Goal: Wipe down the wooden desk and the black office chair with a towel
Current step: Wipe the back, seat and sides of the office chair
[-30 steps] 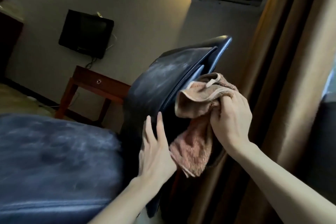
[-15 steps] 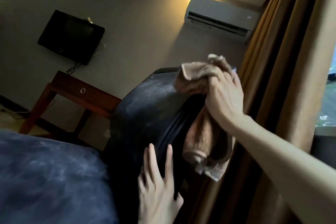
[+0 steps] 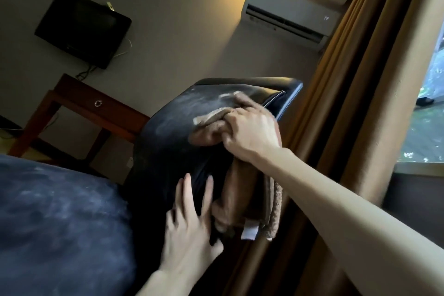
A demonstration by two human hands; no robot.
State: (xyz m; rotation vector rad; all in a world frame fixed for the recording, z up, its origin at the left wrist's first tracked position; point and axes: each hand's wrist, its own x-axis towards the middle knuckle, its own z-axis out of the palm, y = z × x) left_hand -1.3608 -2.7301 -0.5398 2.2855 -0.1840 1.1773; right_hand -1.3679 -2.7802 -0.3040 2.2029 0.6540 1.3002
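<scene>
The black office chair's backrest point(image 3: 173, 132) fills the middle of the view, dusty and streaked grey near its top. My right hand point(image 3: 249, 132) grips a brownish-pink towel point(image 3: 242, 194) and presses it on the upper front of the backrest; the rest of the towel hangs down the backrest's right edge, a white label at its bottom. My left hand point(image 3: 189, 223) lies flat with straight fingers against the lower backrest. The chair's dusty dark seat point(image 3: 57, 218) is at the lower left. The wooden desk point(image 3: 79, 108) stands by the far wall at the left.
A black TV point(image 3: 81, 26) hangs on the wall above the desk. An air conditioner point(image 3: 288, 17) is mounted high at the right. Brown curtains point(image 3: 365, 94) hang just right of the chair, with a window point(image 3: 422, 113) beyond them.
My right hand has carried the towel from the backrest's rear edge over its top onto the upper front face. My left hand stayed flat on the lower backrest. The view tilted upward.
</scene>
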